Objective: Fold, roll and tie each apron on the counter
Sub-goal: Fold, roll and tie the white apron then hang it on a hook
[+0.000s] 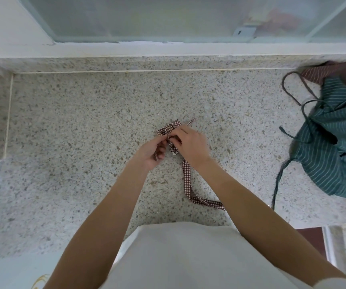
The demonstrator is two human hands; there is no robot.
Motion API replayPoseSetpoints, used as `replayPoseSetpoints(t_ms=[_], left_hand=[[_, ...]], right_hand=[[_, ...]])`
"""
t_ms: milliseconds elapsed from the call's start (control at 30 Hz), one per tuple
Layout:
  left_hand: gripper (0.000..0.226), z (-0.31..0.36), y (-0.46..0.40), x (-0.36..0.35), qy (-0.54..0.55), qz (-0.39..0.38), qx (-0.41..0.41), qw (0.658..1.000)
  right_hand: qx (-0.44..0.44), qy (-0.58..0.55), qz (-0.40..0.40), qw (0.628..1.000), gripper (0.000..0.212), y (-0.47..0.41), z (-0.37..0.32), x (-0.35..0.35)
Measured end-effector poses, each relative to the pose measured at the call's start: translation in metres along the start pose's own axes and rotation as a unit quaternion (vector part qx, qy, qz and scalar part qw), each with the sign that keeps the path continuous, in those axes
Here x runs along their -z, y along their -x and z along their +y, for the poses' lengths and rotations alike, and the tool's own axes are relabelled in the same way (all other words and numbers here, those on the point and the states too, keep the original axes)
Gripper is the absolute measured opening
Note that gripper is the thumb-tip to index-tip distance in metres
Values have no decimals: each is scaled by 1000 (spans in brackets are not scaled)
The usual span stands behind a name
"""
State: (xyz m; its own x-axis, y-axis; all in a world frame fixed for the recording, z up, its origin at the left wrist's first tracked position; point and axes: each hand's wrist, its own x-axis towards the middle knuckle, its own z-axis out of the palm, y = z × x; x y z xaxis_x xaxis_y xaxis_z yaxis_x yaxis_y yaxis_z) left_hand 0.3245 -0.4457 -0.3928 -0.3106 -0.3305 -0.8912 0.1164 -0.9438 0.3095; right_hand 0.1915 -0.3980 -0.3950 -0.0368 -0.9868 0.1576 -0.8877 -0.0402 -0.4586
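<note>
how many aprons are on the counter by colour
Brown-and-white checked apron, rolled, held by the left hand and right hand: 1
Green striped apron, in the heap at the right: 1
Brown striped apron, only partly in view behind the green one: 1
Total: 3

Small brown-and-white checked apron [169,130] rolled into tight bundle, lying mid-desk [84,122]. Its checked strap [190,186] trails from bundle toward desk's near edge, end bent sideways. Right of bundle, by desk's right edge: loose pile, green striped apron [330,155] with dark strings, brown striped apron [322,74] behind it.
</note>
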Motion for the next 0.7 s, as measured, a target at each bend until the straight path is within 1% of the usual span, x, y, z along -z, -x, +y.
replayPoseSetpoints(t_ms=[100, 167, 233, 300, 367, 400, 500, 567, 700], left_hand=[[23, -5, 1, -1, 30, 11, 3, 999], [22, -8, 0, 0, 27, 13, -2, 1000], [21, -8, -1, 2, -7, 24, -22, 999], [16, -5, 0, 4, -93, 52, -82, 991], [11, -2, 3, 4, -190, 75, -158, 966], [14, -1, 2, 5, -234, 89, -194, 948], [21, -1, -2, 12, -359, 138, -283, 879], [24, 0, -8, 19, -419, 167, -314, 835], [28, -5, -15, 22, -480, 234, -314, 785]], right_hand=[[-18, 8, 8, 1000, 11, 5, -5, -5], [-40, 22, 19, 999, 7, 7, -8, -7], [-69, 20, 29, 997, 6, 6, -10, -7], [-89, -4, 27, 996, 9, 6, -12, -6], [-93, -29, 16, 995, 11, 9, -13, -5], [-97, -46, 10, 994, 11, 11, -12, -4], [-122, -98, -23, 987, 9, 13, -7, 0], [-101, -89, -34, 990, 8, 16, -1, 3], [-77, -53, -84, 992, 9, 21, 3, 5]])
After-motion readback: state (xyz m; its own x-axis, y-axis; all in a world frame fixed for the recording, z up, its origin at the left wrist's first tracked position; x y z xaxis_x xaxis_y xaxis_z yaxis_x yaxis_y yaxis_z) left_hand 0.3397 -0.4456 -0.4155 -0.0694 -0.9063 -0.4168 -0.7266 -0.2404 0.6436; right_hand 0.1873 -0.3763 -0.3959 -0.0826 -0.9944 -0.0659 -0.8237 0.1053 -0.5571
